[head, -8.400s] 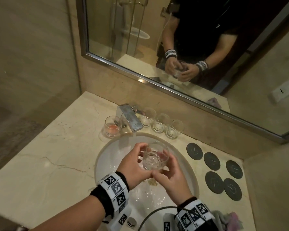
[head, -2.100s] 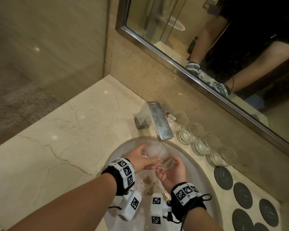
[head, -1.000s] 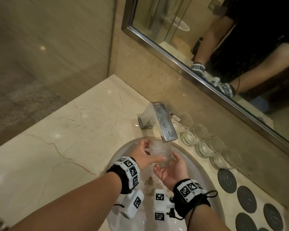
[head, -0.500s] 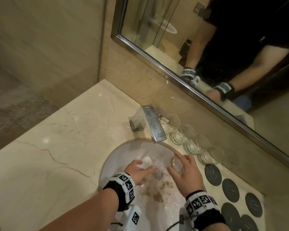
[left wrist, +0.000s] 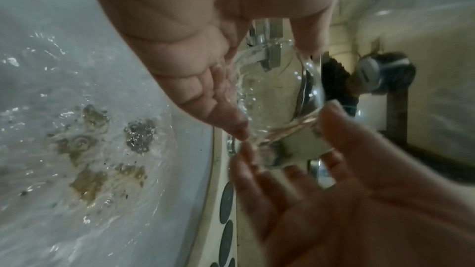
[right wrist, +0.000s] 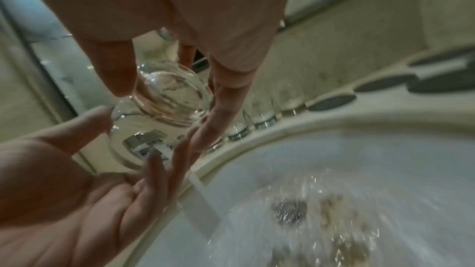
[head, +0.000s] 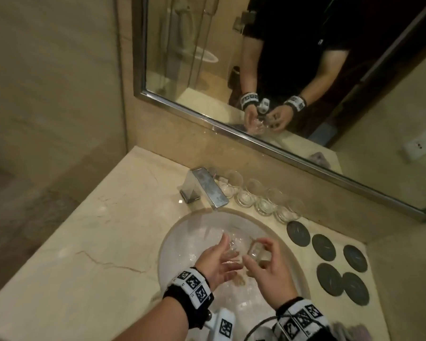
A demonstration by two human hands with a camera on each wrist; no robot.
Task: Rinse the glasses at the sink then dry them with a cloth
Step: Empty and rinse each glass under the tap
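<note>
A clear glass [head: 255,249] lies tilted on its side in the air over the white sink basin [head: 175,232]. My right hand [head: 258,258] grips it, thumb and fingers curled round its base end [right wrist: 167,96]. My left hand [head: 228,253] is beside it on the left, palm turned up, its straight fingers [right wrist: 164,161] touching the glass's open end [left wrist: 277,109]. Several more clear glasses [head: 263,201] stand in a row on the counter behind the basin, to the right of the chrome faucet [head: 207,190]. A crumpled cloth [head: 352,329] shows blurred at the bottom right.
Water and brownish residue [left wrist: 87,180] lie around the drain [right wrist: 290,210]. Several dark round coasters [head: 327,247] sit on the marble counter right of the basin. A mirror [head: 256,70] runs along the back wall. A bare stretch of counter [head: 96,242] lies left of the sink.
The glass has left the spout, dipped low at the right of the basin in my right hand, and now sits higher between both hands. My left hand rose from the water to touch it.
</note>
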